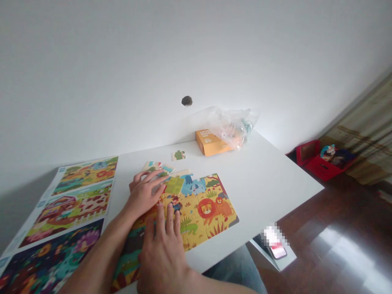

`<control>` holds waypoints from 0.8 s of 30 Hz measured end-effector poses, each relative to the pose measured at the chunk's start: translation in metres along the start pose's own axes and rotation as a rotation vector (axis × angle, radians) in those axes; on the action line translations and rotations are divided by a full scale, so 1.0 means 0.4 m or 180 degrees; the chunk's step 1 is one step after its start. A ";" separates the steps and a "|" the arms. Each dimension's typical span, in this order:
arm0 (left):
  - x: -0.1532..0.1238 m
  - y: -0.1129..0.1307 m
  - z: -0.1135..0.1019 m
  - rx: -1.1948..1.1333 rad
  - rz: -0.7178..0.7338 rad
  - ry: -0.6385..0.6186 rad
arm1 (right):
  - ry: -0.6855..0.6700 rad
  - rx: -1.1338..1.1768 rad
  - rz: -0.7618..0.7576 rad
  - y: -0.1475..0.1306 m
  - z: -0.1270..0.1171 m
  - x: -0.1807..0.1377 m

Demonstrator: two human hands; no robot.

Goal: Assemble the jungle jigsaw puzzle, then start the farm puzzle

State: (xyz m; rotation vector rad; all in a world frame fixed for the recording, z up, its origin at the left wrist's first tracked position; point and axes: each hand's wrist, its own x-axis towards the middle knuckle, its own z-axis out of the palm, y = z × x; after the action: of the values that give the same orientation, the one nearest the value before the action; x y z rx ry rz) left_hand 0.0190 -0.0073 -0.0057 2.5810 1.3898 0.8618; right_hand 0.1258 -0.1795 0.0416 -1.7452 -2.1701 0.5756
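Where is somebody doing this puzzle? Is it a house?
Probably a home, yes: there's a puzzle on a white table, a curtain, and a shiny dark floor that looks like wood.

A pale wall [128,65] with a hole [186,101] backs a white table [269,179], light [339,245] gleaming on the brown floor [324,208]

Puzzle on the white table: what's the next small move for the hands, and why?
I'd probably reach the left hand out to the loose green piece and bring it in to check its fit: the puzzle has an uneven far edge, that piece lies apart beyond it, and the right hand, spread over the puzzle, could steady it.
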 end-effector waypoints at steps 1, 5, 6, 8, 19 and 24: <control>-0.002 -0.003 0.001 0.0052 0.0087 -0.0033 | 0.0056 0.0038 0.0059 0.006 0.005 0.006; -0.006 -0.013 0.010 0.0135 0.0206 -0.0244 | -0.0038 -0.0063 0.0349 0.043 0.006 0.049; -0.007 -0.013 0.012 0.0145 0.0192 -0.0307 | -0.0170 -0.0155 0.0392 0.050 0.001 0.061; -0.008 -0.010 0.013 0.0144 0.0131 -0.0416 | -0.0315 -0.0422 0.0313 0.061 -0.016 0.087; -0.014 0.018 -0.006 0.0128 -0.0095 -0.0284 | 0.0131 -0.0634 -0.1242 0.298 -0.180 0.259; -0.009 0.020 -0.015 0.0073 -0.0236 -0.0091 | 0.0542 -0.0578 -0.0921 0.346 -0.143 0.296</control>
State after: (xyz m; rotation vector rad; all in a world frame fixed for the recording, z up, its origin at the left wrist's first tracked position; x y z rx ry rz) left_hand 0.0204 -0.0160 0.0003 2.5299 1.4858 0.8001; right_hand 0.2452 -0.0315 0.0229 -1.4600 -2.3515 0.1572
